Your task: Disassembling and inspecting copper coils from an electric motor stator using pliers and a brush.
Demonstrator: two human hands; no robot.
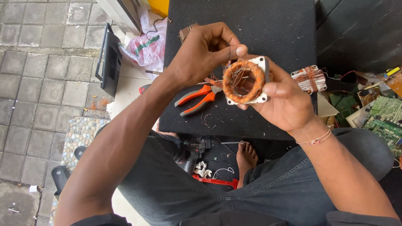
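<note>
- Centrally, a motor stator (246, 81), a pale square frame wound with a ring of copper wire, is held up above a black tabletop (268, 29)
- It looks dense and rigid at the frame; the fine windings seem easily nicked, so the metal corners are the safer hold
- Right hand (284, 100) cups it from behind, closed around the frame
- Left hand (205, 52) pinches at the coil's upper edge, thumb and forefinger narrowed
- Orange-handled pliers (197, 99) lie just below; a second wound coil (310, 79) sits to the right, circuit boards (383, 115) beyond
</note>
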